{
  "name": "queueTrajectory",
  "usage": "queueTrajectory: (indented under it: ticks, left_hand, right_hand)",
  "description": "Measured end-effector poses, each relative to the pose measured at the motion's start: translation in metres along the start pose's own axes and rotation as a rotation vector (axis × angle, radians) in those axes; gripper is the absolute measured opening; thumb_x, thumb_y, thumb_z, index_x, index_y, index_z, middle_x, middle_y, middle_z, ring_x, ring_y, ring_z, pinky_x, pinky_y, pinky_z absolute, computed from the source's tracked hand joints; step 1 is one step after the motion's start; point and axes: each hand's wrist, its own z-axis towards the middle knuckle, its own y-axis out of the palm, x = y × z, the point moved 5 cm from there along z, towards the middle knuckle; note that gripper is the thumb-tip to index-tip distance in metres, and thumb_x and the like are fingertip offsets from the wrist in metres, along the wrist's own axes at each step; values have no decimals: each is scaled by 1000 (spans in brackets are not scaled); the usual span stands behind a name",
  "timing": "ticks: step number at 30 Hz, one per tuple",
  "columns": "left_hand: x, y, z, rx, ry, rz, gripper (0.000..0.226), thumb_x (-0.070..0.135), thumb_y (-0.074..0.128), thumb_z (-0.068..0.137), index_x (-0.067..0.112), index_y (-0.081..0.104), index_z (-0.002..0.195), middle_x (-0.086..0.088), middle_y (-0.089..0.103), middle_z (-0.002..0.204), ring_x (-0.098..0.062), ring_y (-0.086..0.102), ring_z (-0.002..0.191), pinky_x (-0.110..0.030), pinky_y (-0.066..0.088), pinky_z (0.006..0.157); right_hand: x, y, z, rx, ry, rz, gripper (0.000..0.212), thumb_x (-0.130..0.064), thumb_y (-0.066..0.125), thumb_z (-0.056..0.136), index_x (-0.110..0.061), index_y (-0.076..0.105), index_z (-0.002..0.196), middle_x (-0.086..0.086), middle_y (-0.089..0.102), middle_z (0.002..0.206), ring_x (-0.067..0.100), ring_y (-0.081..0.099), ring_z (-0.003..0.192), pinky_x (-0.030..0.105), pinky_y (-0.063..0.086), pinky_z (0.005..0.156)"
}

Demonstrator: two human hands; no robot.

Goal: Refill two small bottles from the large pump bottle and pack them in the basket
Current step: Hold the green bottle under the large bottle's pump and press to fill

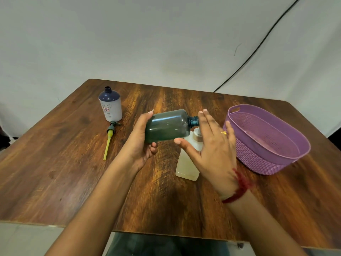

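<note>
I see my left hand (142, 139) with fingers clamped on the dark green plastic bottle (168, 125), tipped sideways above the clear pale-yellow bottle (188, 163) on the wooden worktop (73, 163). My right hand (212, 145) hovers, fingers apart, beside the purple woven-look plastic basket (267, 139).

A single head-worn wide-angle view looks forward and down from above and behind both forearms, close over the left hand (142, 137) and right hand (212, 145). Beyond the hands it takes in the table (55, 172) and the wall (147, 43).
</note>
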Motion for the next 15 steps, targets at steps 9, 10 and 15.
queueTrajectory:
  ticks: [9,10,15]
  left_hand:
    - [4,1,-4,-1,35,26,28,49,50,91,21,57,90,-2,55,77,-4,41,43,-12,36,38]
    - [4,1,-3,7,35,22,28,48,50,91,21,57,90,-2,55,78,-4,41,43,-12,36,38]
    - [2,0,-3,20,21,19,29,49,51,90,21,57,90,-3,55,79,-4,40,42,-12,36,37]
  right_hand:
    - [17,-16,17,30,46,391,59,-58,19,96,-26,56,128,-10,54,134,10,38,134,42,1,115]
    - [16,-13,16,43,50,345,56,-54,20,97,-25,55,130,-9,53,135,11,39,134,42,2,115]
    - [5,3,0,94,7,122,58,-48,18,98,-17,44,139,0,46,143,15,41,133,46,11,117]
